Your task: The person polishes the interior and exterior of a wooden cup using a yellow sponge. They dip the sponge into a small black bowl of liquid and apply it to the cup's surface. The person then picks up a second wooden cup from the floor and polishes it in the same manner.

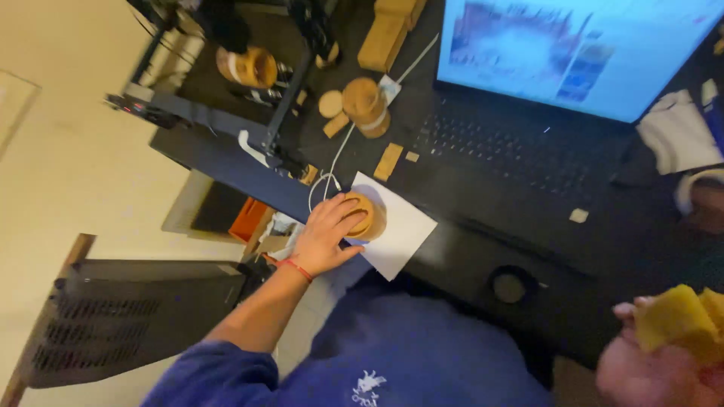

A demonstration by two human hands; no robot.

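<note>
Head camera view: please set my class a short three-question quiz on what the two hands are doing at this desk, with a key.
1. True or false: the left hand rests on a round wooden piece that sits on a white sheet of paper.
2. What does the right hand hold? A) a yellow sponge-like block B) a screwdriver C) a phone
3. Fill in: behind the paper, an open ____ shows a lit screen.

Key
1. True; the fingers lie over its top.
2. A; the yellow block is at the lower right edge.
3. laptop
</note>
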